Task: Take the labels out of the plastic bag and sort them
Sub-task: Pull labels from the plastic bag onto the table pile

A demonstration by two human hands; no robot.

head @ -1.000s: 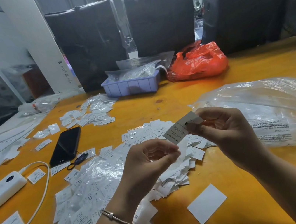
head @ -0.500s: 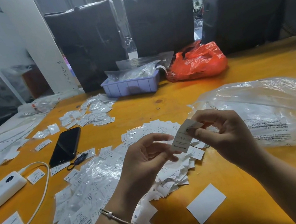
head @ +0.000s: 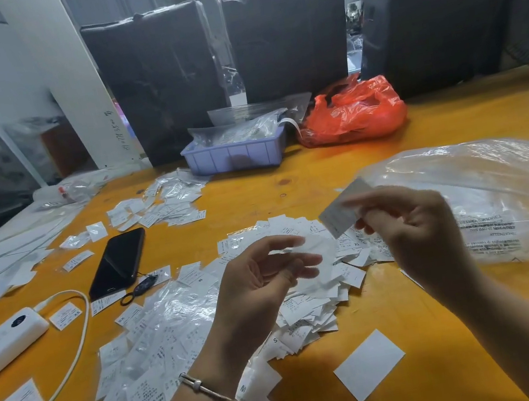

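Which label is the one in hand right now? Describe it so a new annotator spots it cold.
Start at the big clear plastic bag on the right of the orange table. Just left of its near edge, the right hand pinches one small label by its corner. It is the only label held in the air, tilted and motion-blurred, above the flat label pile.

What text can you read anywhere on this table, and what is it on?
"XL": label in the middle pile.
"S": label at that pile's near edge.
"XS": label in the left pile.
Mirrored warning print on the clear bag: not legible.
Fine print on all labels: too small.
Held label: blurred.
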